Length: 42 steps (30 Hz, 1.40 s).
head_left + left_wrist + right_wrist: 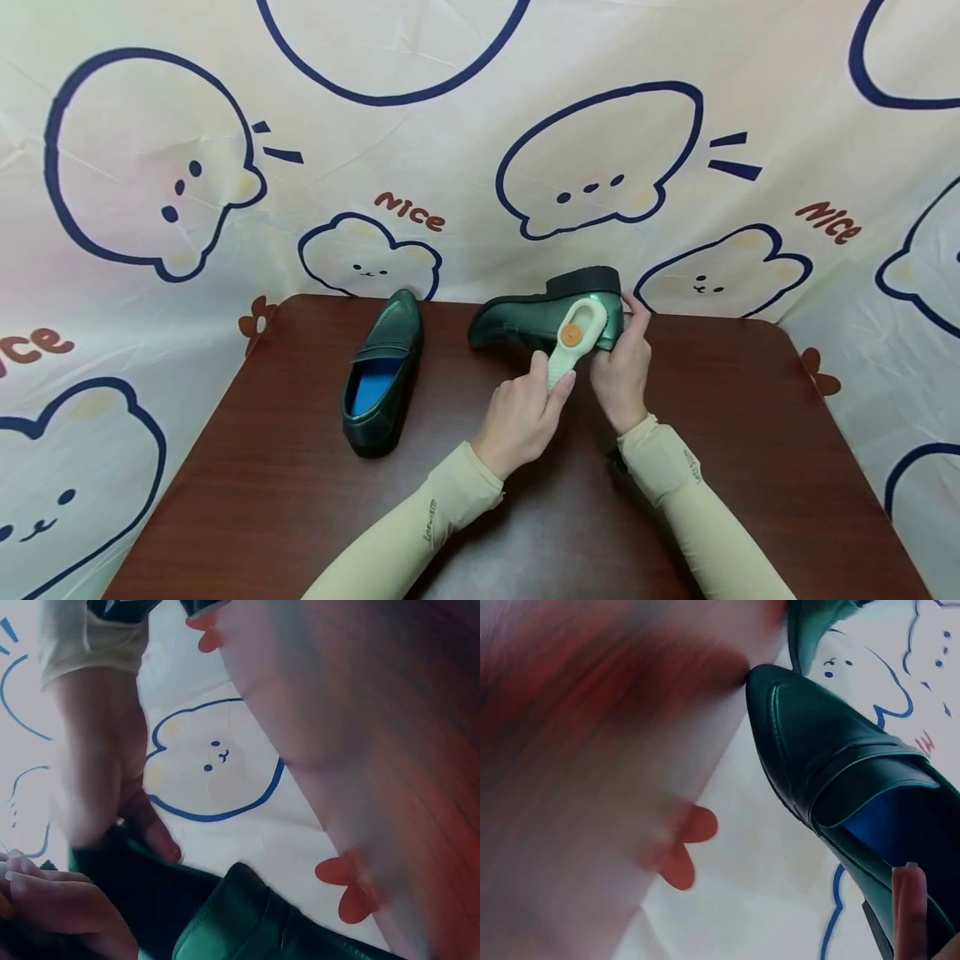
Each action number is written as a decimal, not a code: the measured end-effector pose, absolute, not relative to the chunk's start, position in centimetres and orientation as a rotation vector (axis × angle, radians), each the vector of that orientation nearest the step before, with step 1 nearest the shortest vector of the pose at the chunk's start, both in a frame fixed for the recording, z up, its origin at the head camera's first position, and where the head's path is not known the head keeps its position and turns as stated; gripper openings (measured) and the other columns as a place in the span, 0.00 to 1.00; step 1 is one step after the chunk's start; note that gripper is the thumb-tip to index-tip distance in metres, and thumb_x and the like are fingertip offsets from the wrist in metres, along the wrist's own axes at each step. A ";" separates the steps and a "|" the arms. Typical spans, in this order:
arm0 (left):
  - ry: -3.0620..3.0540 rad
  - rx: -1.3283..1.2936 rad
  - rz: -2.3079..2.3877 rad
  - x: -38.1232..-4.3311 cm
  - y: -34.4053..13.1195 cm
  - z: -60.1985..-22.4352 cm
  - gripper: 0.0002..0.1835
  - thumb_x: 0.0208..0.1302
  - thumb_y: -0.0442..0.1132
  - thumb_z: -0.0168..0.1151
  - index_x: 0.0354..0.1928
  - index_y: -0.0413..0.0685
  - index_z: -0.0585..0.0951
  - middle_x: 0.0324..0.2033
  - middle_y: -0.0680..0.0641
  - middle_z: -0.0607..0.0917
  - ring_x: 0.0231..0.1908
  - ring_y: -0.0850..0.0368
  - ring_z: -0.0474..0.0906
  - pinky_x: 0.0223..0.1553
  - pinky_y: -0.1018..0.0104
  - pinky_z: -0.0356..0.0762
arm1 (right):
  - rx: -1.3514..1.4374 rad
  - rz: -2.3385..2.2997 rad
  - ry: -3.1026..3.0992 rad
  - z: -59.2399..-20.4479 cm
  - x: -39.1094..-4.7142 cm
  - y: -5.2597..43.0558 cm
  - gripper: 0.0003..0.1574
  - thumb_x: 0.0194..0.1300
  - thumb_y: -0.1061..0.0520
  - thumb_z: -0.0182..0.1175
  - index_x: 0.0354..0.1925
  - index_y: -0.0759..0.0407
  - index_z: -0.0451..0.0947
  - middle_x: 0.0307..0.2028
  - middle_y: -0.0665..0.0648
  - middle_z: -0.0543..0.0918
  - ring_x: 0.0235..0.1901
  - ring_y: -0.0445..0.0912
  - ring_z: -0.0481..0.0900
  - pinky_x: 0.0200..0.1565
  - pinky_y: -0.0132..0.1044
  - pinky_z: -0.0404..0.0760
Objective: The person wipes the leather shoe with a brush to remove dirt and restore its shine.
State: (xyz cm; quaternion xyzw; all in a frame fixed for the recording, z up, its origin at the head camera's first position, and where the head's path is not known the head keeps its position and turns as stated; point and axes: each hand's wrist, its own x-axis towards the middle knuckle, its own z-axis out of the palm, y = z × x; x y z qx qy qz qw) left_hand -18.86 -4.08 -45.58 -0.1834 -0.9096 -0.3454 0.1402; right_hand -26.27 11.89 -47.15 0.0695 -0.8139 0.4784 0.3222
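In the head view, my left hand (517, 417) grips the handle of a pale green tool (572, 337) with a loop-shaped head and a round orange button. That head lies against the side of a dark green loafer (517, 321) near its heel. My right hand (626, 367) holds this loafer by the heel end, tipped on its side with the black heel uppermost and toe pointing left. The right wrist view shows fingers (910, 911) at the loafer's opening, over its blue insole (900, 825). In the left wrist view my left hand (60, 907) is partly cut off.
A matching loafer (382, 375) stands upright on the left of the brown table (247, 500), toe toward the back. Behind the table's far edge hangs a pale sheet (465, 167) printed with cartoon outlines.
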 end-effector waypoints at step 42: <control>-2.616 -0.569 -0.895 -19.7 -4.7 -44.8 0.20 0.83 0.55 0.45 0.42 0.44 0.68 0.17 0.53 0.69 0.14 0.59 0.65 0.16 0.69 0.62 | 0.276 0.896 -2.250 -47.7 -26.4 13.3 0.49 0.53 0.78 0.62 0.72 0.67 0.60 0.52 0.78 0.82 0.32 0.73 0.84 0.36 0.64 0.83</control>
